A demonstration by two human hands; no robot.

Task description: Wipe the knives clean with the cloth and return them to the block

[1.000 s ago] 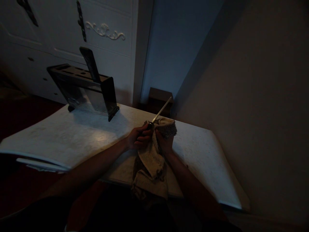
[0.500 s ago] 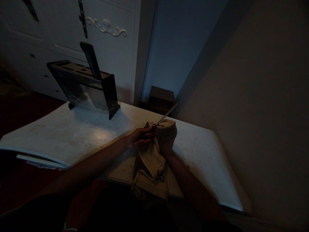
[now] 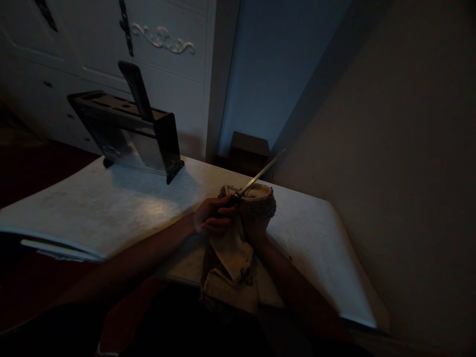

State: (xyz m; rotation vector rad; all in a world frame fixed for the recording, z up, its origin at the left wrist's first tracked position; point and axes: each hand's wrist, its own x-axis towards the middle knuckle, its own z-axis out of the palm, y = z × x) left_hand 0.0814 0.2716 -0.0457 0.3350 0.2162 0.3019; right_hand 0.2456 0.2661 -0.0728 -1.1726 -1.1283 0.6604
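Held thin-bladed tool (image 3: pixel 262 172) in left hand (image 3: pixel 215 214), above table (image 3: pixel 316 225), angled up and away to the right. Saw it cross over rim of brown cloth (image 3: pixel 228 250) and, as viewed, reach past far table edge. Curled left fingers around dark handle (image 3: pixel 234 200), gripping close to blade root.

Had cloth draped over right hand (image 3: pixel 255 229), just beside left, with fuzzy rim bunched around it and slack tail hanging down past near table edge. Could not tell how right fingers were set: hidden under fabric. Could not confirm blade-to-cloth contact either.

Judged tool light and stiff, probably slick on the metal. Assumed sharp, but could not read edge direction in this light. Rated handle the only safe hold: full wrap, fingers kept behind blade root.

Judged cloth soft, limp, light, not fragile, prone to slump or bunch. Looked thickest at rim. Best held as a folded pad, several layers between skin and metal; marked down any single-layer spot as a cut risk.

Saw slotted stand (image 3: pixel 130 144) on table off to the left, well apart from both hands, with one black handle (image 3: pixel 136 89) sticking up from it. Noted dark box (image 3: pixel 251 142) beyond table and white cabinet (image 3: pixel 174 89) behind stand.
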